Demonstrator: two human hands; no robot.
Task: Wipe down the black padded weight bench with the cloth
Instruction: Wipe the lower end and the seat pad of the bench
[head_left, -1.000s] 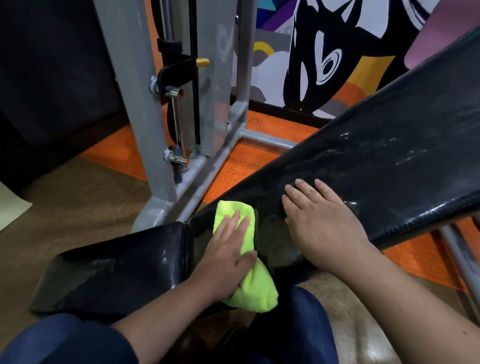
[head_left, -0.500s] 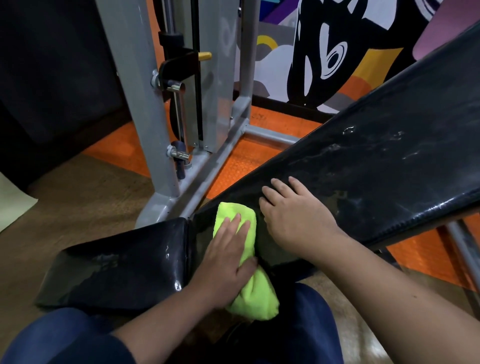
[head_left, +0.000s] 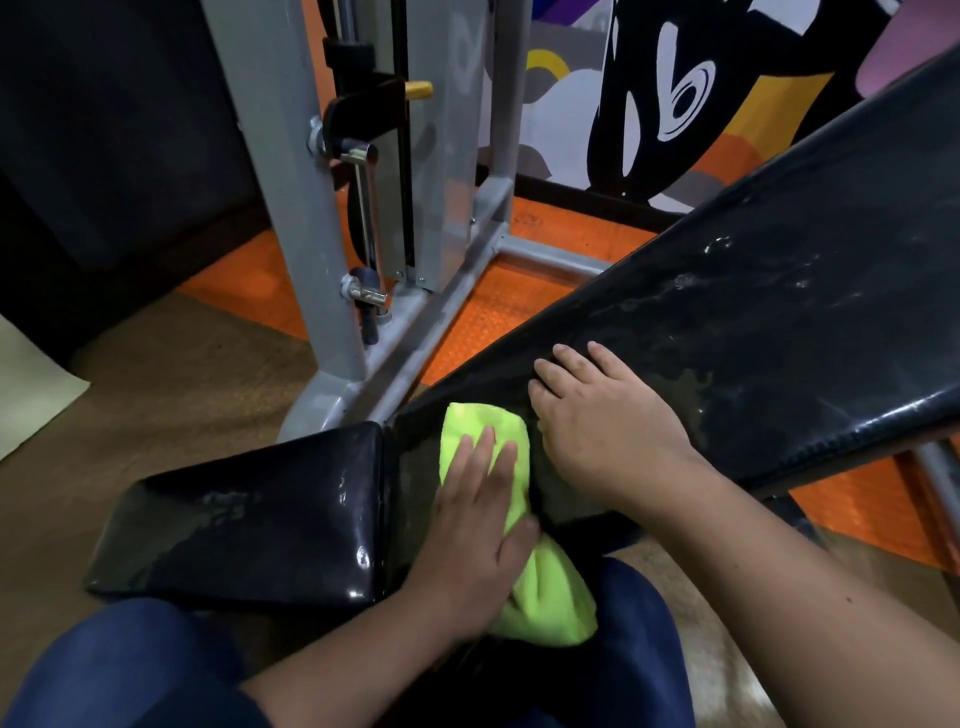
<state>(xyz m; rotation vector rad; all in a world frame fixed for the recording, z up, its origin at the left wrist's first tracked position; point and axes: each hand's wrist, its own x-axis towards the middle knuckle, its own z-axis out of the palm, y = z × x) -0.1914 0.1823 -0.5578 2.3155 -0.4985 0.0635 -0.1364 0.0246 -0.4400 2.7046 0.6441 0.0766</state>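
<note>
Pressing folded lime-green cloth (head_left: 485, 439) under flat left hand (head_left: 478, 525) at bench (head_left: 779, 332) backrest's lower edge; right hand (head_left: 597, 426) spread flat just beside.

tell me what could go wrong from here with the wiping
The cloth half hangs off the bench's near edge under the left hand, so it may slip off. The right hand lies flat right beside it, blocking strokes up the inclined pad, whose smears could stay.
</note>
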